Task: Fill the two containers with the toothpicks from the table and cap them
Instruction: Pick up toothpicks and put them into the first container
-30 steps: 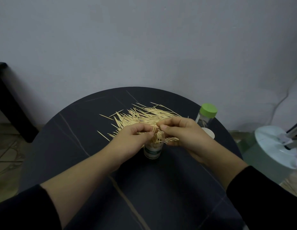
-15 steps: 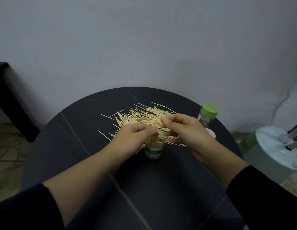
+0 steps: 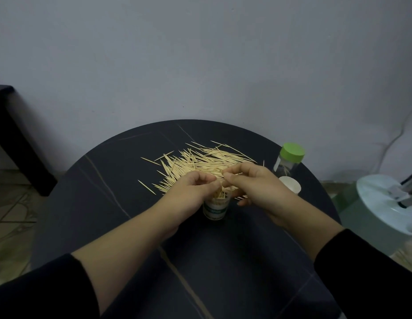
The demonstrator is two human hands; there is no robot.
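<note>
Both hands pinching thin wooden toothpicks over clear cylindrical container

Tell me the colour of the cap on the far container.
Green cap, seen in the head view.

— What was the person wearing?

— Black long sleeves on both arms. The left sleeve and the right sleeve were each pushed up, leaving the forearms bare.

— Any markings on the cloth?

— None showed; it was plain and dark, without visible cuffs or buttons.

— And the hands?

— The left hand and right hand were bare, with no rings or watch visible.
</note>
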